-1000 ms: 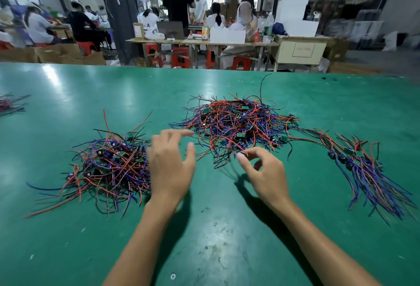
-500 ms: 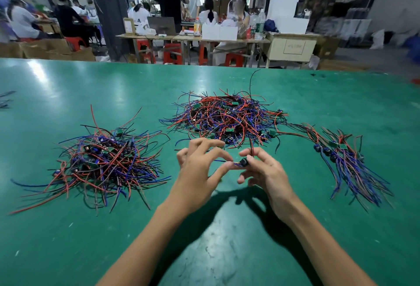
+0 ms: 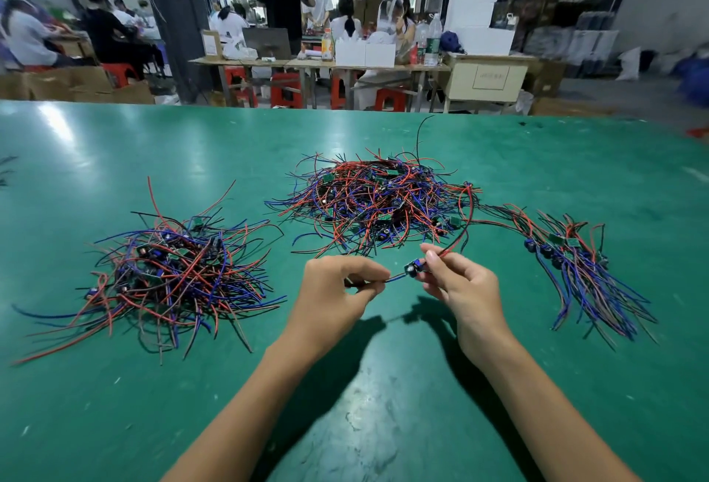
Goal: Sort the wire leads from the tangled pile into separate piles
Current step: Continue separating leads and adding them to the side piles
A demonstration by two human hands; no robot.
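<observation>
Two hands, one wire lead held between them above the green table [image 3: 115, 405].

The left hand [image 3: 330, 301] pinches the blue end of the wire lead [image 3: 412, 270] — the right hand [image 3: 456, 286] pinches its red end, which trails up to the tangled pile [image 3: 376, 201]; a loose pile [image 3: 172, 274] lies left, a straighter bundle [image 3: 583, 270] right.

Both forearms are reaching forward, converging at centre. The left hand [image 3: 333, 290] is pinching with thumb and curled fingers; the right hand [image 3: 462, 288], just beside it, is pinching likewise, fingers curled.
</observation>
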